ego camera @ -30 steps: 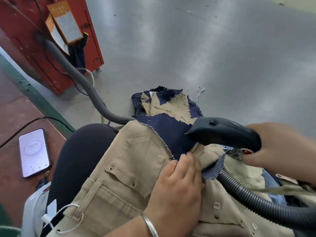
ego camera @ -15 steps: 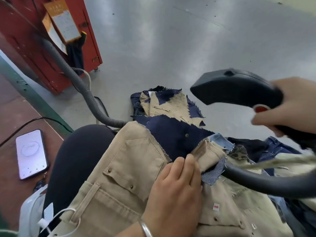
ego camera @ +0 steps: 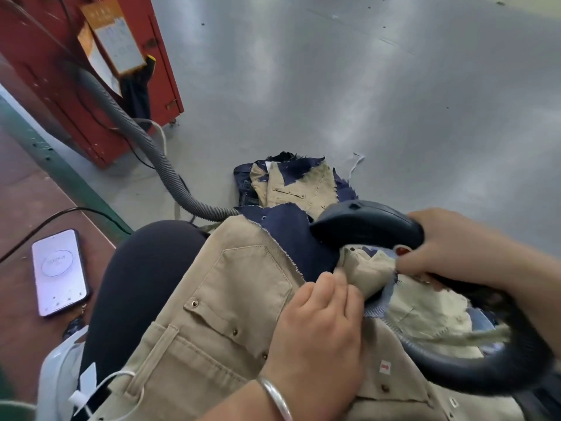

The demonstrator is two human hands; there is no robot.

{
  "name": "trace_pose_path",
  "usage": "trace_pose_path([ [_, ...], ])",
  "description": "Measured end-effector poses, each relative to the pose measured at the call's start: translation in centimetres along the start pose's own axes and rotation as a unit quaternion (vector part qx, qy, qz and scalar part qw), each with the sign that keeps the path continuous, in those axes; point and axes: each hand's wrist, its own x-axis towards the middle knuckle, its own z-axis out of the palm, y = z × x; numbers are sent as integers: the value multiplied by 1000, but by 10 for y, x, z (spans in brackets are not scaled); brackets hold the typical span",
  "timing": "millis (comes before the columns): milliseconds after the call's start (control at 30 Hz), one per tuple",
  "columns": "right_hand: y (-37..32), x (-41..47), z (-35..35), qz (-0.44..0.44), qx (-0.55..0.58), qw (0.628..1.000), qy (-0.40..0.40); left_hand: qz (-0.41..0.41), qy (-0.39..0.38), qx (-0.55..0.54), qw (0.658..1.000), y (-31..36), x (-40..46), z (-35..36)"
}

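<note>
A khaki garment point(ego camera: 236, 302) with navy denim patches lies across my lap. My left hand point(ego camera: 321, 326) pinches a khaki fold of it near the centre, a metal bangle on the wrist. My right hand point(ego camera: 449, 247) grips the handle of a black suction tool point(ego camera: 364, 227), its nose down on the navy patch just above the pinched fold. The tool's dark corrugated hose point(ego camera: 485, 372) loops down to the lower right, over the cloth.
A phone point(ego camera: 59, 271) with a lit screen lies on the brown table at left, with a black cable beside it. A grey hose point(ego camera: 142, 141) runs from a red cabinet point(ego camera: 60, 71) across the grey floor. A pile of similar garments point(ego camera: 291, 183) lies on the floor ahead.
My right hand lifted the suction tool off the cloth, then brought it back down onto the navy patch. My left hand kept its pinch on the fold.
</note>
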Motion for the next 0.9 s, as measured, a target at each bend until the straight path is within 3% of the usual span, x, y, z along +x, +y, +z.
trace_pose_path([
  [200, -22, 32, -10, -35, 13, 997, 72, 4, 21, -20, 1000, -1, -5, 1],
  [367, -5, 1, -57, -52, 17, 985, 165, -12, 25, -57, 998, -2, -6, 2],
  [600, 39, -46, -36, 94, 7, 990, 102, -5, 1, -23, 1000, 0, -2, -1],
  [800, 4, -44, -7, 21, -59, 998, 32, 0, 25, -5, 1000, 0, -4, 5],
  [900, 2, -20, 1, 18, -36, 999, 8, -1, 30, 1, 1000, 0, -4, 6],
])
